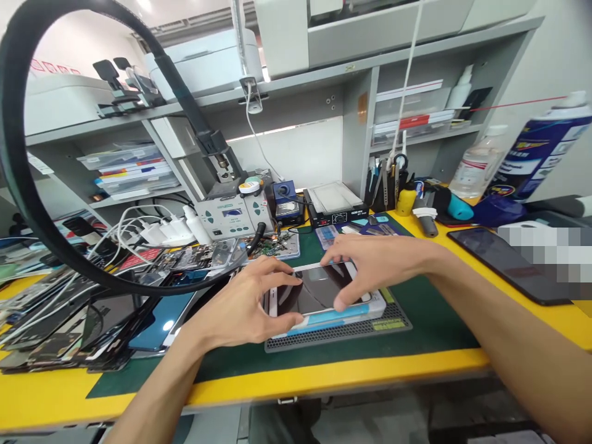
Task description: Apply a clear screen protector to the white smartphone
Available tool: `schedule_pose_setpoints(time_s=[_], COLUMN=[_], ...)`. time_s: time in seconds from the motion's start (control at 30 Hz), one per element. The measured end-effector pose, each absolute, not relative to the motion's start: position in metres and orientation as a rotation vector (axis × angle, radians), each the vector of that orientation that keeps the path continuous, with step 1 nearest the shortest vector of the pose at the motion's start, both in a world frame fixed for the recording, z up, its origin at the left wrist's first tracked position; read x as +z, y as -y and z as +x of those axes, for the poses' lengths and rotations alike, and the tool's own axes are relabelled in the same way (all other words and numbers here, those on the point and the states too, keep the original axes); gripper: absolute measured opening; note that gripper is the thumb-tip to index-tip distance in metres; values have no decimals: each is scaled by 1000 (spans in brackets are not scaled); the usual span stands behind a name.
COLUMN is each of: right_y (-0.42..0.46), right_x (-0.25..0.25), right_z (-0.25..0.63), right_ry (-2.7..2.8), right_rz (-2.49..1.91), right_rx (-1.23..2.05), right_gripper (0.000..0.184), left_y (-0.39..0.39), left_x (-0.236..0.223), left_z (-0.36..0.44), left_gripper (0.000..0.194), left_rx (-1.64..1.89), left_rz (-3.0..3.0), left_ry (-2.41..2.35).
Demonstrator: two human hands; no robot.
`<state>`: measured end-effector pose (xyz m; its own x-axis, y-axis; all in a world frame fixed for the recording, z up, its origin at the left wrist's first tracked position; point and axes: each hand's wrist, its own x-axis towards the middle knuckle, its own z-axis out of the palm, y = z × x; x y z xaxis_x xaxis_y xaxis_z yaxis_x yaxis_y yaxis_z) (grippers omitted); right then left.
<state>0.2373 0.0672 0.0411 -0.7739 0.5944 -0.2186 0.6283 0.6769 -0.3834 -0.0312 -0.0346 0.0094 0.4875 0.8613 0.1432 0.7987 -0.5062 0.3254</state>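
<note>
A white-framed smartphone (314,288) lies screen up on a white and blue box (342,316). Under the box is a grey honeycomb-patterned pad (319,339) on the dark green mat (430,330). My left hand (252,302) grips the phone's left end, thumb on the near edge and fingers on the far side. At the right end my right hand (377,268) does the same, its thumb pressed to the near edge. Dark reflections show on the glass. Both palms hide parts of the phone's ends.
Piled phone parts (92,327) crowd the left, beneath a black hose (12,154) looping from the hot-air station (231,216). A heating plate (335,206) stands behind. At right are a large dark phone (504,265), a spray can (539,151) and a clear bottle (476,163).
</note>
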Motion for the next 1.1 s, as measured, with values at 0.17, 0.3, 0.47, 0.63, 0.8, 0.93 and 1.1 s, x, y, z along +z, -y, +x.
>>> schedule_pose_setpoints(time_s=[0.17, 0.3, 0.47, 0.63, 0.8, 0.93, 1.1], right_y=[-64, -64, -66, -70, -73, -74, -73], right_x=[36, 16, -3, -7, -12, -11, -11], right_z=[224, 209, 199, 197, 197, 198, 198], right_ry=[-2939, -3174, -3303, -3329, -3331, -3331, -3336], right_rz=[973, 1011, 1038, 1058, 1044, 1024, 1022], right_rx=[-761, -648, -585, -615, -708, -732, -754], right_gripper=[83, 59, 43, 30, 26, 30, 22], left_y=[30, 27, 18, -7, -22, -21, -14], left_x=[2, -6, -8, 5, 3, -9, -15], left_z=[-30, -29, -30, -19, -1, -1, -4], left_gripper=[48, 44, 33, 44, 60, 60, 48], left_rx=[479, 533, 604, 595, 708, 779, 958], left_rz=[2537, 2600, 2555, 2447, 2356, 2120, 1843], left_ry=[-1415, -1363, -1283, -1240, -1338, -1293, -1358])
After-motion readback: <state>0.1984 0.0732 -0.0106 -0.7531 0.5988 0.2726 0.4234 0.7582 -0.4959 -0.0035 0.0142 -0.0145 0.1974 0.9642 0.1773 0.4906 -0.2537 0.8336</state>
